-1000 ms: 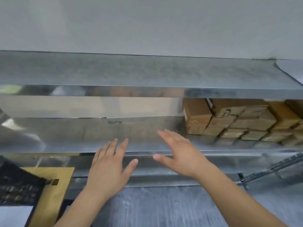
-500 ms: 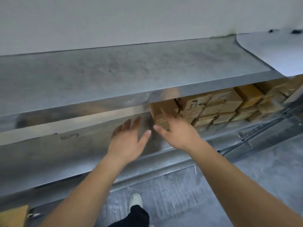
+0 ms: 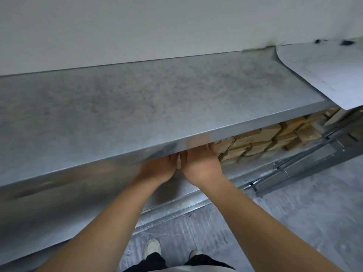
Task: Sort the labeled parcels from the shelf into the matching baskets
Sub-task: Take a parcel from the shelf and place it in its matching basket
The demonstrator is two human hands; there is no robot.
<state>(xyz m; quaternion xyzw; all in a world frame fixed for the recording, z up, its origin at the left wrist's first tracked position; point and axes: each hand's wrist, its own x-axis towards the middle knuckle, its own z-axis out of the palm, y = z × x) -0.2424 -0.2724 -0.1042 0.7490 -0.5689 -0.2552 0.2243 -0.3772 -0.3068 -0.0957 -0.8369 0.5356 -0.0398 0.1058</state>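
Several brown cardboard parcels are stacked in rows on the lower metal shelf, to the right. My left hand and my right hand reach side by side under the upper shelf, at the left end of the stack. The right hand touches the nearest parcel. The front edge of the upper shelf hides the fingers of both hands, so I cannot tell whether they grip anything. A pale sliver shows between the two hands. No basket is in view.
The bare upper shelf juts out just above my hands. A white sheet lies on its right end. Metal rails lie on the grey floor below right. My shoes stand close to the shelf base.
Both hands have moved forward and right, from in front of the lower shelf to under the upper shelf by the parcels. My view has swung right; the basket and envelope at left are gone.
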